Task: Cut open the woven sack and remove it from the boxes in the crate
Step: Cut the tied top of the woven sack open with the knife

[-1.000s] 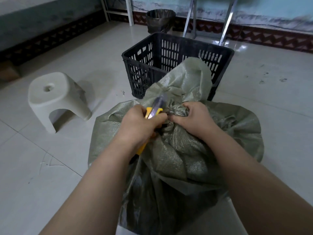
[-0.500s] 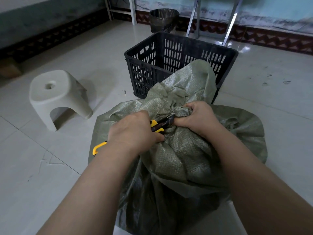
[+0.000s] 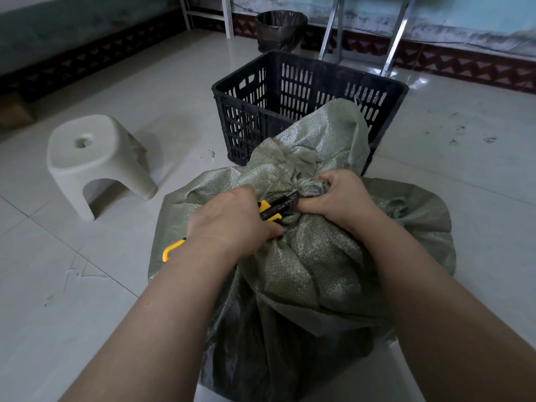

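Observation:
A grey-green woven sack [image 3: 319, 256] bulges in front of me on the floor, its neck bunched and tied at the top. My right hand [image 3: 339, 198] grips that bunched neck. My left hand [image 3: 232, 219] holds a yellow and black utility knife [image 3: 275, 207], lying nearly level with its tip against the tied neck beside my right thumb. The knife's yellow tail end sticks out behind my left wrist. The sack hides whatever is inside it. A black slotted plastic crate [image 3: 290, 103] stands just behind the sack.
A white plastic stool [image 3: 92, 161] stands on the tiled floor to the left. A dark bin [image 3: 280, 29] and metal frame legs [image 3: 394, 39] are by the far wall. A white surface [image 3: 362, 384] shows below the sack.
The knife has swung from pointing upward to lying nearly level, and its tip has gone to the tied neck by my right hand. My right hand has kept its hold on the sack.

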